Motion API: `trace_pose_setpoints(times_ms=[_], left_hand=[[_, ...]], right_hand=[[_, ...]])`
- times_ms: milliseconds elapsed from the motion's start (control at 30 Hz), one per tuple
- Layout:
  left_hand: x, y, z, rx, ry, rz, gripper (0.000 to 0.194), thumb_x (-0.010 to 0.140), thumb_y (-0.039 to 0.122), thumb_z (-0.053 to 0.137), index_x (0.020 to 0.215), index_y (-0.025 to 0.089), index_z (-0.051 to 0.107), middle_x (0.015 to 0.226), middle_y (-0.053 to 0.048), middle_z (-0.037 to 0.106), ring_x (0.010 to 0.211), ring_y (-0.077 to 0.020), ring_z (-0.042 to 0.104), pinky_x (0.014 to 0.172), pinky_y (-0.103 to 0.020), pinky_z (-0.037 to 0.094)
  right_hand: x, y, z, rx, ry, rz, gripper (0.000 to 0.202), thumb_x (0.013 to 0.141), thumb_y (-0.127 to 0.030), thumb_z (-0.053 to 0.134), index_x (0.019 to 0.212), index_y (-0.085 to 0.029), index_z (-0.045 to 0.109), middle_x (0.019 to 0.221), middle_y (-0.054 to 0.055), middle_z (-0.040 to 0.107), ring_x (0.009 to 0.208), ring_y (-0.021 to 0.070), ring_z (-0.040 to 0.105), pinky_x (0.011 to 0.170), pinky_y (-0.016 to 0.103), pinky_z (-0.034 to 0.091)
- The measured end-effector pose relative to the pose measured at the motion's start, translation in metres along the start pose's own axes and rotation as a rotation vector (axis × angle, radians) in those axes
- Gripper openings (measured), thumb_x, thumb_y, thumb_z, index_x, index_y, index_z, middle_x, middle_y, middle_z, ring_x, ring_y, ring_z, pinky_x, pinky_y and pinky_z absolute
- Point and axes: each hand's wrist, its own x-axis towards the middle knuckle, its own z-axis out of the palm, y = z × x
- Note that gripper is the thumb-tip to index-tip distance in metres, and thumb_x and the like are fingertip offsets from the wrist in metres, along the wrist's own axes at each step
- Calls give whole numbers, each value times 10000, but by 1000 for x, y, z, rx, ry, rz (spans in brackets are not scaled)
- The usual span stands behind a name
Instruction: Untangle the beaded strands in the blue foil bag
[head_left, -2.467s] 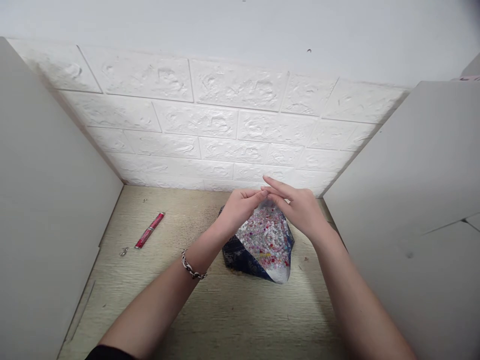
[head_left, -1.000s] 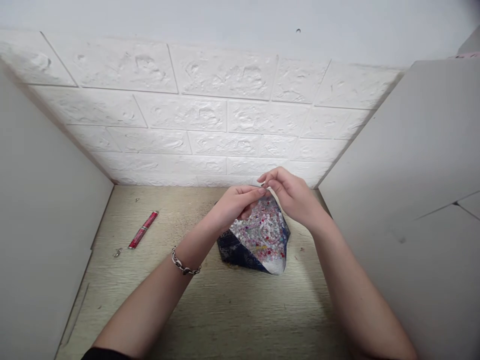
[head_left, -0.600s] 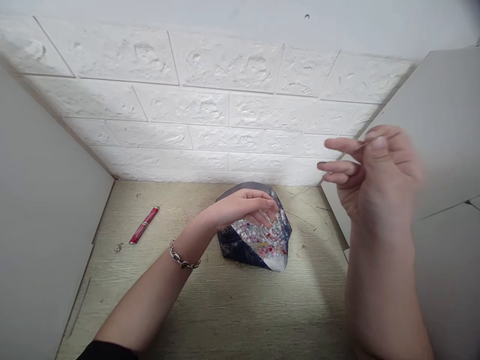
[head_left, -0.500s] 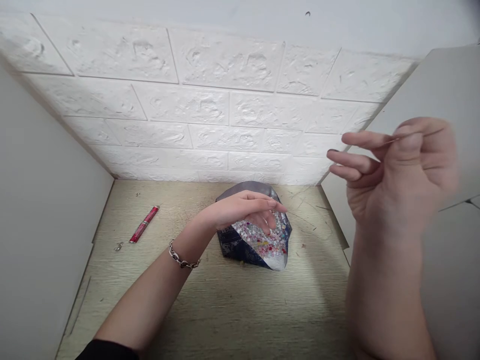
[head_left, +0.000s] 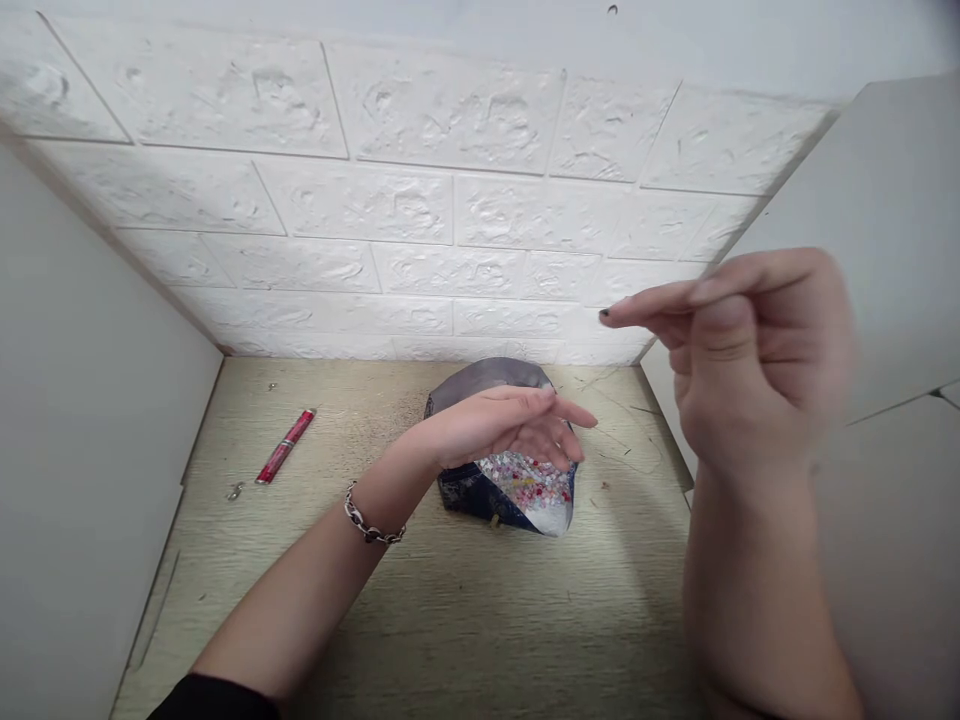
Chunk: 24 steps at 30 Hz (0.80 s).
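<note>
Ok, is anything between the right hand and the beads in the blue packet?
Partly: the open left hand lies across the view of the packet's far part, fingers toward the right hand's side. Nothing visible covers the nearer beads.

Right hand (head_left: 757,360) blurred, its grip unclear; beads (head_left: 529,484) partly hidden behind left hand (head_left: 506,425); sleeve (head_left: 214,700) cut off by bottom edge.

Silver chain-link bracelet (head_left: 371,528) on the left wrist — short black sleeve (head_left: 214,698) farther back.
</note>
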Motion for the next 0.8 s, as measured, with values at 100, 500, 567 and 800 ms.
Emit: trace_pose_setpoints(times_ms=[100, 500, 567, 800], left_hand=[[-1, 4, -3, -79, 54, 17, 443, 834, 477, 385, 955, 115, 612, 713, -61, 634, 630, -102, 586, 640, -242, 443], [3, 2, -15, -171, 129, 35, 625, 757, 662, 287, 823, 112, 578, 767, -80, 639, 648, -116, 604, 609, -226, 464], [2, 3, -14, -179, 156, 49, 505, 765, 592, 395, 788, 118, 566, 701, -53, 621, 619, -105, 597, 595, -218, 471], [0, 7, -12, -181, 251, 34, 188, 724, 311, 609, 736, 131, 560, 489, 78, 333, 341, 10, 240, 294, -108, 99]], right_hand=[[2, 7, -9, -101, -337, 193, 71, 865, -237, 438, 810, -228, 481, 774, 2, 632, 765, 137, 623, 720, 305, 499], [3, 19, 1, -464, -632, 166, 111, 855, -210, 403, 802, -202, 500, 840, 14, 591, 646, 108, 528, 602, 264, 416], [4, 23, 3, -592, -642, 67, 119, 834, -146, 407, 779, -195, 501, 875, 28, 579, 752, 130, 532, 666, 272, 407], [5, 32, 7, -712, -622, 9, 137, 825, -124, 386, 785, -193, 497, 858, 38, 553, 775, 150, 509, 691, 288, 382]])
